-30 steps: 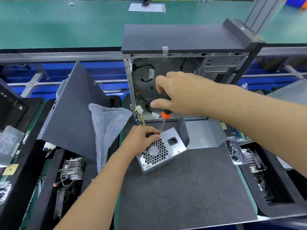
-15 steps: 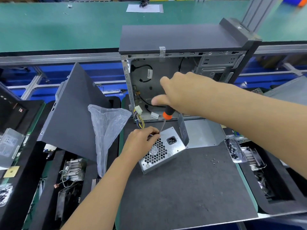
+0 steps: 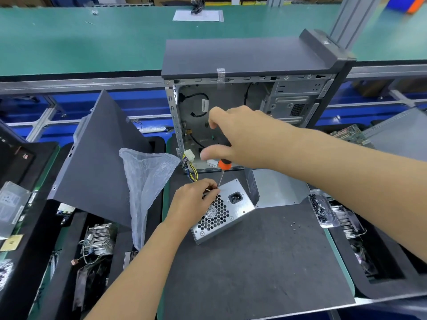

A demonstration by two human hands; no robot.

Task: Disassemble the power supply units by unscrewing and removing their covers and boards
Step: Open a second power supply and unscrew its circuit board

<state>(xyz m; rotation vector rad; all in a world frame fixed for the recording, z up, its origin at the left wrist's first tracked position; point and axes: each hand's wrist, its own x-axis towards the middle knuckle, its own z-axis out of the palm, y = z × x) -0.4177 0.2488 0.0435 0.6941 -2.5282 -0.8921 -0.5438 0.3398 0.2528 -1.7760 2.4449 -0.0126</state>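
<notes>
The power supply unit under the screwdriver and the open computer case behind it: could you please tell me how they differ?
The power supply unit is small, bare silver metal, and lies tilted on the dark mat; the computer case is much larger, dark grey on top, and stands square. The unit's face is closed, with a honeycomb grille and a socket; the case's side is open, showing cables inside. Both are boxy metal housings.

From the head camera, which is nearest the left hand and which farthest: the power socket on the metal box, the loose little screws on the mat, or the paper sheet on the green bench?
1. Power socket, just right of the left hand, on the box face.
2. Loose screws, farther right on the dark mat.
3. Paper sheet, far back on the green bench.
</notes>
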